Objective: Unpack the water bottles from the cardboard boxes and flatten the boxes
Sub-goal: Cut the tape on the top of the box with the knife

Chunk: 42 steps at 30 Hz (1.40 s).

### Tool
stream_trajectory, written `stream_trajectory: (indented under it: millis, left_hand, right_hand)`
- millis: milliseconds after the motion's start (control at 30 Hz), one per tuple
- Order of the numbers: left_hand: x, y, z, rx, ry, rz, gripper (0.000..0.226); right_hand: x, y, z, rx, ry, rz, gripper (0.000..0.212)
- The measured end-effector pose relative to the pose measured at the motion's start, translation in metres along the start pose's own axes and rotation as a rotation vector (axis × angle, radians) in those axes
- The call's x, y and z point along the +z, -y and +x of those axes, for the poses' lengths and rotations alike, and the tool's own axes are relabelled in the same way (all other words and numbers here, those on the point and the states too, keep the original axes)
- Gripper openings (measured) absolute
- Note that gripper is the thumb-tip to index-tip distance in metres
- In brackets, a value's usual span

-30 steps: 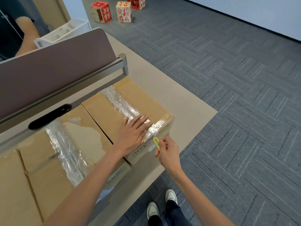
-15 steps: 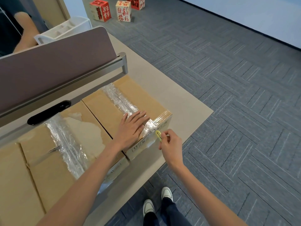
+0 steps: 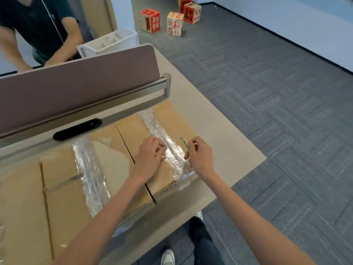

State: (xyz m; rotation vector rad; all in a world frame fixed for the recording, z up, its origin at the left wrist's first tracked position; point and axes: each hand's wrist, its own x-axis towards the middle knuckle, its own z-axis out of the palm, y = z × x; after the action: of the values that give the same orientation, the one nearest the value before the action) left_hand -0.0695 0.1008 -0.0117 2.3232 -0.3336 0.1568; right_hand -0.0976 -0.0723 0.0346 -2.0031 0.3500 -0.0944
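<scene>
Box (image 3: 172,121) taped shut (crinkled clear tape (image 3: 152,123)); left hand (image 3: 150,156) flat on it, right hand (image 3: 200,155) pinches cutter (image 3: 185,143)

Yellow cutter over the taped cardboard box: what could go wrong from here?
1. The left hand rests on the brown cardboard box right beside the clear tape strip; a slip of the small yellow cutter, pinched in the right hand, could nick that hand.
2. A deep cut might pierce whatever is packed inside, which cannot be seen.
</scene>
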Motion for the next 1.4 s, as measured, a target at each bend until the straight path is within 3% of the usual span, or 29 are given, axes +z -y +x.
stream_trajectory:
  millis: [367, 533, 633, 733, 867, 967, 1167, 1400]
  left_hand:
    - [0.002, 0.023, 0.074, -0.212, -0.145, 0.136, 0.015]
    - [0.003, 0.024, 0.099, -0.327, -0.294, 0.177, 0.009]
    - [0.006, 0.029, 0.107, -0.451, -0.391, 0.277, 0.003]
    - [0.005, 0.038, 0.109, -0.541, -0.407, 0.350, 0.011]
    - [0.000, 0.044, 0.114, -0.572, -0.395, 0.410, 0.027]
    - [-0.005, 0.047, 0.120, -0.628, -0.386, 0.374, 0.042]
    - [-0.010, 0.055, 0.117, -0.624, -0.368, 0.285, 0.035]
    - [-0.010, 0.055, 0.118, -0.600, -0.436, 0.253, 0.030]
  right_hand:
    - [0.042, 0.026, 0.140, -0.142, 0.326, -0.068, 0.025]
    - [0.067, 0.028, 0.193, -0.181, 0.467, -0.094, 0.027]
    - [0.077, 0.036, 0.216, -0.186, 0.554, -0.120, 0.022]
    - [0.086, 0.051, 0.236, -0.154, 0.642, -0.057, 0.016]
    - [0.107, 0.071, 0.265, -0.189, 0.839, -0.132, 0.004]
    - [0.122, 0.082, 0.285, -0.210, 0.986, -0.242, 0.017]
    - [0.145, 0.099, 0.317, -0.257, 1.362, -0.376, 0.014]
    - [0.158, 0.104, 0.327, -0.269, 1.512, -0.387, 0.010]
